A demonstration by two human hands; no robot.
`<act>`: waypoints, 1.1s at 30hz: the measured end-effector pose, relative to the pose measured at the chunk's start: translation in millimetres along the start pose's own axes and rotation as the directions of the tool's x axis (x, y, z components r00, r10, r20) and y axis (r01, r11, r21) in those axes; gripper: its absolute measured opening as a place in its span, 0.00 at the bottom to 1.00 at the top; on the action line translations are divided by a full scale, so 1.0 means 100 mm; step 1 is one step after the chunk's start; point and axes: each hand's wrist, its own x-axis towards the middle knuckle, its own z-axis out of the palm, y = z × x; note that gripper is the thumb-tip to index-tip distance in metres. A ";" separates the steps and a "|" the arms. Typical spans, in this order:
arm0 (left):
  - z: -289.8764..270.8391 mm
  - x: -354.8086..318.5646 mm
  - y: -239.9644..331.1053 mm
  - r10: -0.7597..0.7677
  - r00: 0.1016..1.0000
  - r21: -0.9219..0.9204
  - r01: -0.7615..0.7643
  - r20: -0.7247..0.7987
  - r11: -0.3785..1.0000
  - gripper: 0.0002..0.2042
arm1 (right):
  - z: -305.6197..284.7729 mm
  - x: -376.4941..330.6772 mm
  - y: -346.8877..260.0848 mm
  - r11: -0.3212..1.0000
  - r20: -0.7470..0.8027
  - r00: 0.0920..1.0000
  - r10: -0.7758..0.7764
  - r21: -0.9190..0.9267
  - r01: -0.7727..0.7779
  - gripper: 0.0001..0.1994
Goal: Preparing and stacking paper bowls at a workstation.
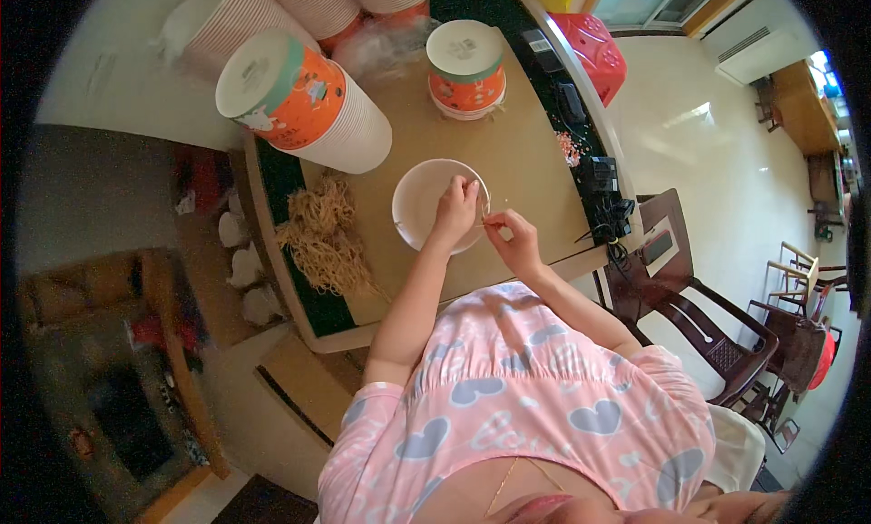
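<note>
A white paper bowl (422,197) sits on the brown table (526,161) in front of me. My left hand (456,211) rests over the bowl's right part, fingers curled, pinching one end of a thin stick or strand. My right hand (510,238) is just right of the bowl's rim and pinches the other end of that thin piece (485,219). A heap of dry tan noodles (325,238) lies on the table to the left of the bowl.
A tipped stack of orange and white paper bowls (299,102) lies at the back left, an upright stack (465,68) at the back. Black devices and cables (603,202) sit along the right edge. A dark wooden chair (708,329) stands right, a red stool (594,52) beyond.
</note>
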 end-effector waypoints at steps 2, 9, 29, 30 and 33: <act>0.05 0.03 0.00 -0.033 0.999 0.044 0.031 0.040 0.999 0.14 | -0.01 0.01 0.01 1.000 -0.007 1.000 -0.001 -0.016 0.001 0.08; 0.28 0.19 -0.77 -0.042 0.996 -0.188 0.056 0.077 0.981 0.12 | 0.02 0.02 -0.01 0.999 -0.005 0.999 -0.032 -0.014 0.032 0.07; -0.27 -0.19 0.08 -0.206 0.949 -0.635 0.312 0.238 0.707 0.05 | 0.01 0.02 -0.13 0.999 -0.057 0.998 -0.018 -0.028 0.017 0.06; -0.26 -0.16 0.08 -0.205 0.949 -0.634 0.312 0.238 0.708 0.05 | 0.02 0.02 -0.12 0.999 -0.093 0.995 0.022 0.025 -0.020 0.05; -0.25 -0.10 0.11 -0.158 0.960 -0.611 0.269 0.231 0.744 0.05 | 0.04 0.08 -0.09 0.990 -0.170 0.982 0.085 0.129 -0.063 0.05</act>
